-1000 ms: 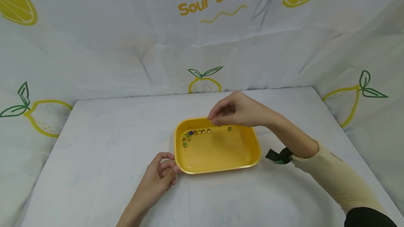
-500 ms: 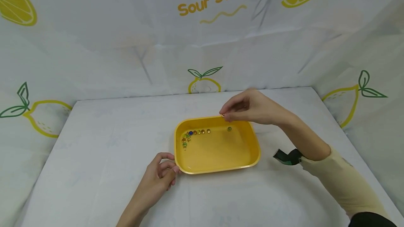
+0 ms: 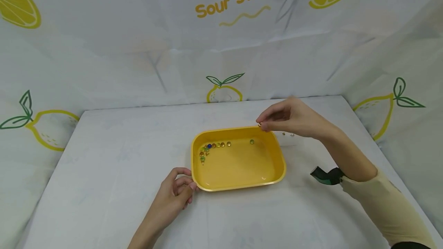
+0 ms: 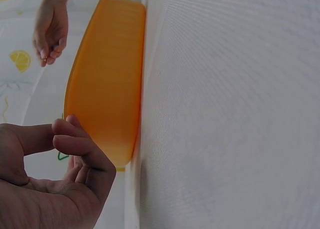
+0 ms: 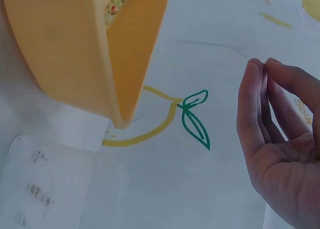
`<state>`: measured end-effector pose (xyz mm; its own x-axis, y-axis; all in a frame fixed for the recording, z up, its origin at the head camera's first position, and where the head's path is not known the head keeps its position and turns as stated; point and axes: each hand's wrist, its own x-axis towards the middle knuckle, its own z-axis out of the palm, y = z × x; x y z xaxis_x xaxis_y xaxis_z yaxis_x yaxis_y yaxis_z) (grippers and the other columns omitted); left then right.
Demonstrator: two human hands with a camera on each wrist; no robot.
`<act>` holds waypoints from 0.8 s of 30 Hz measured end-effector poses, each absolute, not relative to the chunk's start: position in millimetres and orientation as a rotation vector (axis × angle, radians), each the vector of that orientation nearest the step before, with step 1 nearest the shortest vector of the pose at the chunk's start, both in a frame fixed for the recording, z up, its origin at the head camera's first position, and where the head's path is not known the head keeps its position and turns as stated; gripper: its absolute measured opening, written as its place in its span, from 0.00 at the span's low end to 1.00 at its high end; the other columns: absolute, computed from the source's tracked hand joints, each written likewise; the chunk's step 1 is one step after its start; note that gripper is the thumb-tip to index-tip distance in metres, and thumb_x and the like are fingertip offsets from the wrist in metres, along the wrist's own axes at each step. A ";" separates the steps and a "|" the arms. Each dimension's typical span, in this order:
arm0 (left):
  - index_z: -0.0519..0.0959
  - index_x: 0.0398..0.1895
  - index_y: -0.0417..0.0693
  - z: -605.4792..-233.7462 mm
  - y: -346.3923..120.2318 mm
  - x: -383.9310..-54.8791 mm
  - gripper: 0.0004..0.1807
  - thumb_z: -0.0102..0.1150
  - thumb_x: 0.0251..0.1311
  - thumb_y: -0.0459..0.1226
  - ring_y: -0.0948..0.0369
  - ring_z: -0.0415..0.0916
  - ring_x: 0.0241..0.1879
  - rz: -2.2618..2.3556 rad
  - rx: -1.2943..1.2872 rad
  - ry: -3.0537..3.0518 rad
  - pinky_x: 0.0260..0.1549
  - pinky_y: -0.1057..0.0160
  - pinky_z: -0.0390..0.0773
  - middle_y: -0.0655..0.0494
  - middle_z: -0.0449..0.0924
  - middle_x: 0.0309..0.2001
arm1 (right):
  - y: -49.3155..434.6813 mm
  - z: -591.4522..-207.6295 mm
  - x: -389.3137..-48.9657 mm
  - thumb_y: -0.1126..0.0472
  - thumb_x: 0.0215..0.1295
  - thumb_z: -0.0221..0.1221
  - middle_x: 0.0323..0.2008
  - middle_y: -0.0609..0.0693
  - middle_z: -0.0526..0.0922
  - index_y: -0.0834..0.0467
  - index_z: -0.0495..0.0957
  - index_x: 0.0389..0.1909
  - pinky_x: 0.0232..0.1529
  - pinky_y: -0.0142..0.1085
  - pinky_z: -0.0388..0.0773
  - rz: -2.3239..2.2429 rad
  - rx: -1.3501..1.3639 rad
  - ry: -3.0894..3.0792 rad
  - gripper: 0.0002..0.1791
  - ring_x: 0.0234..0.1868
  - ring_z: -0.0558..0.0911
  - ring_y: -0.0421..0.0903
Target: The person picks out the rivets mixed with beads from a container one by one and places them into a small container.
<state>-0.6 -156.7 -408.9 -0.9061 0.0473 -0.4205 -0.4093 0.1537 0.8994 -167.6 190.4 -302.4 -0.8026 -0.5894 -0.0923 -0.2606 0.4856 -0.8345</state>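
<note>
A yellow plastic tray (image 3: 238, 185) stands on the white table. My left hand (image 3: 176, 191) grips its near-left corner, thumb at the rim and fingers curled against the outer wall; the left wrist view shows this hand (image 4: 65, 174) close. Over the tray's far-right rim, my right hand (image 3: 294, 120) pinches a small shiny gold-coloured piece (image 3: 260, 124), largely hidden by the fingertips. Inside the tray, several glass marbles (image 3: 218, 145) line the far-left corner, one of them a blue marble (image 3: 209, 146). Beside them lies a tiny gold screw-like piece (image 3: 202, 162). A lone green marble (image 3: 252, 141) sits farther right.
Right of the tray is a clear plastic box (image 5: 55, 174) with several tiny items in it, partly under my right hand in the head view. A white lemon-print cloth (image 3: 138, 49) rises behind the table. A dark strap (image 3: 327, 176) hangs off the right sleeve.
My right hand has moved right along the tray's far rim, carrying the small gold-coloured piece, and tiny items beyond the tray have come into sight. The left hand and tray have stayed put.
</note>
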 end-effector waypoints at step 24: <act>0.70 0.65 0.47 -409.4 -156.4 -1.3 0.20 0.64 0.74 0.34 0.61 0.74 0.28 1.802 -0.371 2.080 0.23 0.69 0.71 0.48 0.85 0.42 | 247.4 -327.8 -179.5 0.61 0.73 0.70 0.42 0.46 0.94 0.64 0.88 0.53 0.51 0.31 0.89 -1.330 -0.465 2.449 0.14 0.42 0.93 0.45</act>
